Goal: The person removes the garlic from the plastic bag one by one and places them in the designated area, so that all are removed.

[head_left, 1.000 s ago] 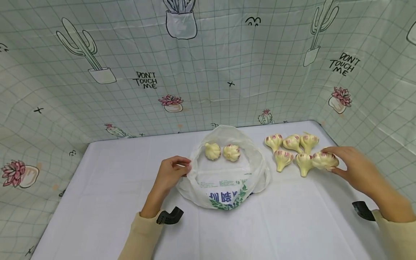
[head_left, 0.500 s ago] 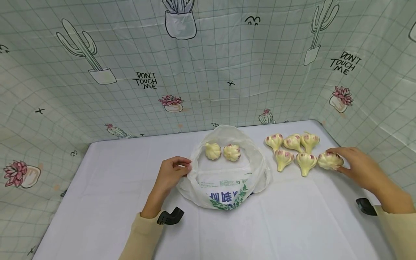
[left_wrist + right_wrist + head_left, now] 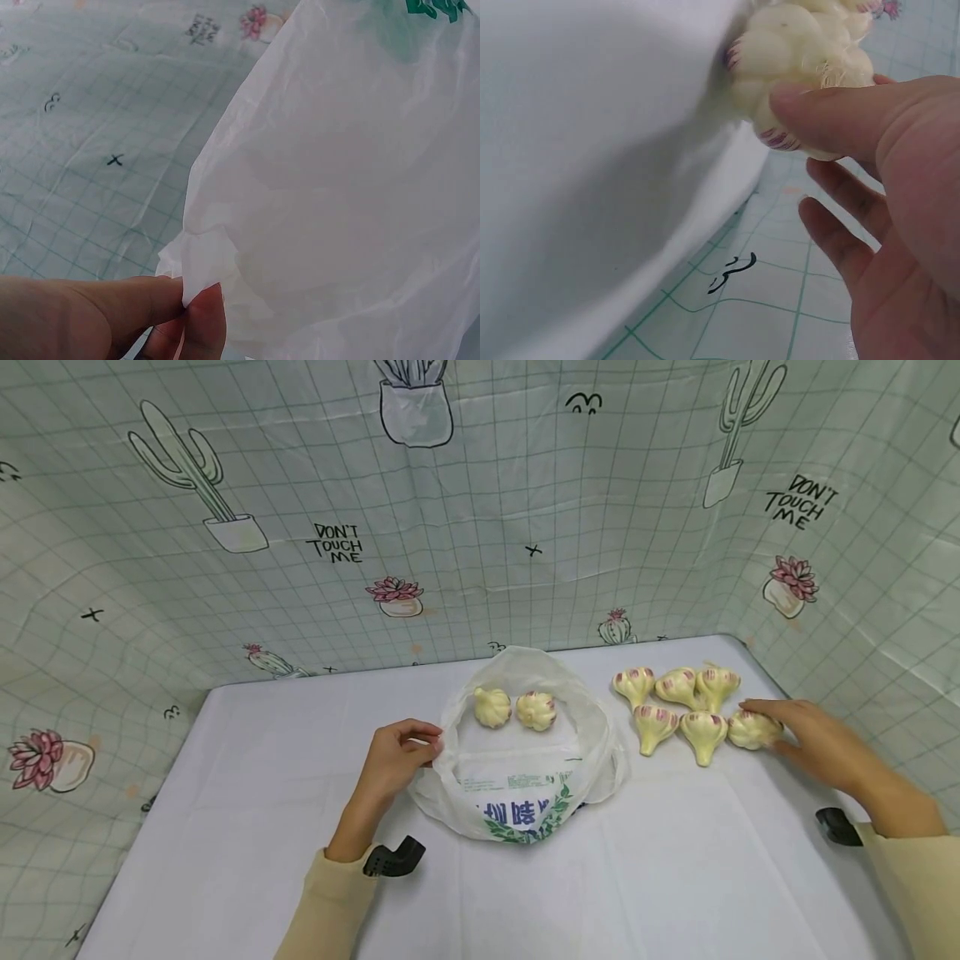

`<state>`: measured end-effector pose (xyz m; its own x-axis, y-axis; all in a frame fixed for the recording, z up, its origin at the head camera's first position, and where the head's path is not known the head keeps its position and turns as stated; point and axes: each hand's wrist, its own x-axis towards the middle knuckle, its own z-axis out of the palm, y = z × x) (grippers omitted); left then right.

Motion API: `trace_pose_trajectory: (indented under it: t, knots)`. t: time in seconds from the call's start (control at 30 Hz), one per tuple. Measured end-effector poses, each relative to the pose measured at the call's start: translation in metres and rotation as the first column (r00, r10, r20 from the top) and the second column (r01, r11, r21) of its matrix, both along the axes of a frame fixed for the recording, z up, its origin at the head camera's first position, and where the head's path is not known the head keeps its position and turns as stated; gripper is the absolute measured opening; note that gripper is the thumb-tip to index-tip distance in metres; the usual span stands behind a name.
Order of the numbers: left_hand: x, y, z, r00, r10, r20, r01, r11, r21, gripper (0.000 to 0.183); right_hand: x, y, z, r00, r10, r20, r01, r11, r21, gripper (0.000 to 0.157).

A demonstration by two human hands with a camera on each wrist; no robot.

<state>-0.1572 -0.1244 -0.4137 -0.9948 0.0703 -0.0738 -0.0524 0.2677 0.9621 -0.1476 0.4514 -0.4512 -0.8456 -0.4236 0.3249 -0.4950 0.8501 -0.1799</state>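
A white plastic bag [image 3: 592, 735] with green and blue print lies mouth-up on the table, and two garlic bulbs [image 3: 536, 712] sit inside it. My left hand [image 3: 393, 760] pinches the bag's left rim between thumb and finger, as the left wrist view shows at the crumpled edge [image 3: 206, 259]. Over at the right, my right hand [image 3: 825, 752] holds a garlic bulb [image 3: 752, 729] between thumb and fingers, at the right end of a cluster. In the right wrist view the thumb lies across that bulb's [image 3: 772, 52] side.
Several other garlic bulbs [image 3: 703, 735] stand in two rows just left of my right hand. A white cloth covers the table [image 3: 637, 877]. A patterned cloth [image 3: 480, 510] hangs behind and along both sides.
The right hand shifted the garlic bulb slightly right, then back left against the neighbouring bulb, and the bulb turned a little. The left hand and bag stayed in place.
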Motion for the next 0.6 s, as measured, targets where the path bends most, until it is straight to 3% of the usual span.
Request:
trace_pose_trajectory:
  t: [0.17,0.33,0.43,0.6]
  knots:
    - [0.0,0.0,0.0,1.0,-0.004,0.0,0.004,1.0,0.004,0.019,-0.002,0.0,-0.001,0.998,0.055,-0.031,-0.056,0.998,-0.013,0.08]
    - [-0.001,0.0,-0.001,1.0,-0.005,0.0,0.005,1.0,0.008,0.019,-0.001,-0.001,0.002,0.998,0.061,-0.02,-0.062,0.998,-0.033,0.08]
    - [-0.002,0.0,-0.003,1.0,-0.003,0.0,0.003,1.0,0.004,0.019,0.002,-0.005,0.008,0.999,0.046,0.0,-0.046,0.998,-0.045,0.08]
    - [-0.002,0.0,-0.002,1.0,-0.005,0.0,0.005,1.0,0.01,0.019,0.005,-0.023,0.025,0.999,0.024,-0.034,-0.025,0.999,-0.044,0.077]
